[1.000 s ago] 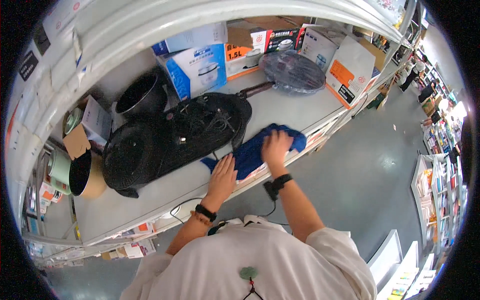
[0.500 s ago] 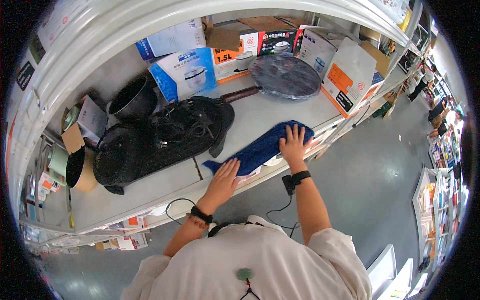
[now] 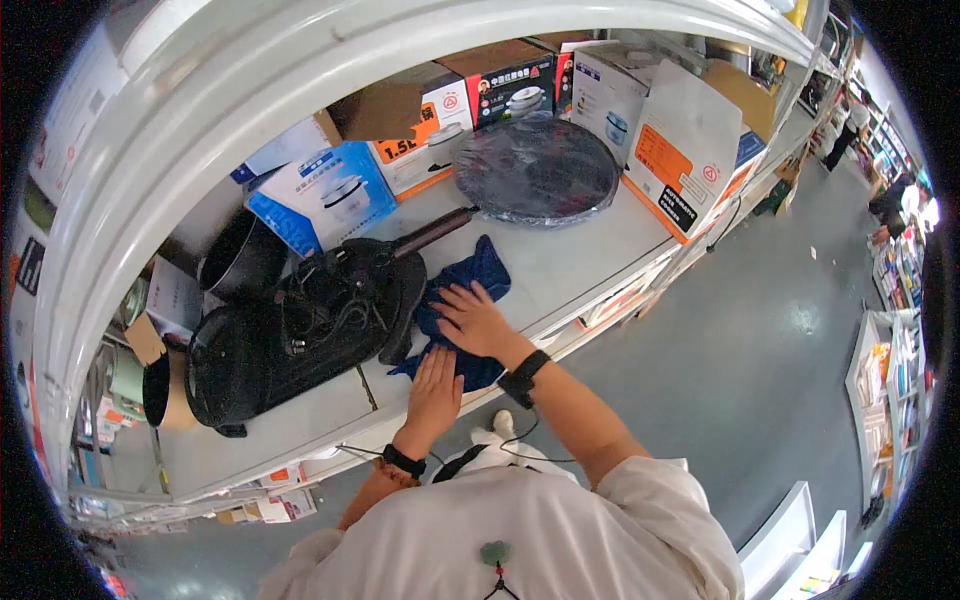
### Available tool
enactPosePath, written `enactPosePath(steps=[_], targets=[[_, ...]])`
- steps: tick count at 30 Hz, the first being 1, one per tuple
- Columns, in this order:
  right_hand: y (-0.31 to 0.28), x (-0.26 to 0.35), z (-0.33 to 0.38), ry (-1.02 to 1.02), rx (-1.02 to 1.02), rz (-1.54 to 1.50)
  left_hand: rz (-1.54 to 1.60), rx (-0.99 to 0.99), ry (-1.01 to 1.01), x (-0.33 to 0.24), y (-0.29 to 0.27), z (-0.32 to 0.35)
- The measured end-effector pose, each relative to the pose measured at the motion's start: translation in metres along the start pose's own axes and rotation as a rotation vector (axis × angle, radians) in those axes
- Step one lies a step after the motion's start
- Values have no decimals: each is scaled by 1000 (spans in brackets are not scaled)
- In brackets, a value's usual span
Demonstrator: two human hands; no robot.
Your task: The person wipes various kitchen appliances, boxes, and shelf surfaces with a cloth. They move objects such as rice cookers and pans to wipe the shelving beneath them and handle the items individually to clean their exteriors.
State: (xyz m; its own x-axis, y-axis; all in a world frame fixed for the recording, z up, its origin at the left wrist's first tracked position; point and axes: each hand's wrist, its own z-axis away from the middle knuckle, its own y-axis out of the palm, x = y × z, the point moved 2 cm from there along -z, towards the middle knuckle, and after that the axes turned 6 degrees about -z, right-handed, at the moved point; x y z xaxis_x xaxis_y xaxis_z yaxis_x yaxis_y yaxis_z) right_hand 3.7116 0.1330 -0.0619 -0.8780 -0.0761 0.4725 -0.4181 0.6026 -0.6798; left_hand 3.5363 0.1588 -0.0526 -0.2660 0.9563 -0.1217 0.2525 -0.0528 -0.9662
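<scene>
A dark blue cloth lies bunched on the white shelf, close against the edge of a black electric griddle. My right hand presses flat on the middle of the cloth, its fingers stretched out and apart. On the cloth's near left part rests my left hand, also flat with straight fingers. The griddle has a coiled black cord lying on it. Behind the cloth is a round frying pan wrapped in clear plastic, its brown handle reaching over the griddle's far end.
Rice cooker boxes stand along the back: a blue one, an orange and white one and an opened white one at the right. A black pot sits behind the griddle. The shelf's front edge runs before me; people are far off at right.
My right hand has swept left along the shelf, pulling the cloth from a long flat strip into a bunch beside the griddle. My left hand stays on the cloth's left end.
</scene>
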Motion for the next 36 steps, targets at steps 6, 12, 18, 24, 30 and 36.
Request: enactPosePath(steps=[6, 12, 18, 24, 30, 36], targets=[[-67, -98, 13, 503, 18, 521, 24, -12, 76, -5, 14, -36], [-32, -82, -47, 512, 371, 238, 112, 61, 165, -3, 33, -78], [26, -85, -87, 70, 662, -40, 117, -137, 159, -16, 27, -72], [-7, -126, -129, 627, 653, 199, 92, -162, -138, -31, 14, -59], [45, -155, -157, 318, 273, -959, 53, -213, -218, -48, 10, -60], [61, -140, -177, -30, 534, -278, 26, -223, -289, -56, 5, -65]])
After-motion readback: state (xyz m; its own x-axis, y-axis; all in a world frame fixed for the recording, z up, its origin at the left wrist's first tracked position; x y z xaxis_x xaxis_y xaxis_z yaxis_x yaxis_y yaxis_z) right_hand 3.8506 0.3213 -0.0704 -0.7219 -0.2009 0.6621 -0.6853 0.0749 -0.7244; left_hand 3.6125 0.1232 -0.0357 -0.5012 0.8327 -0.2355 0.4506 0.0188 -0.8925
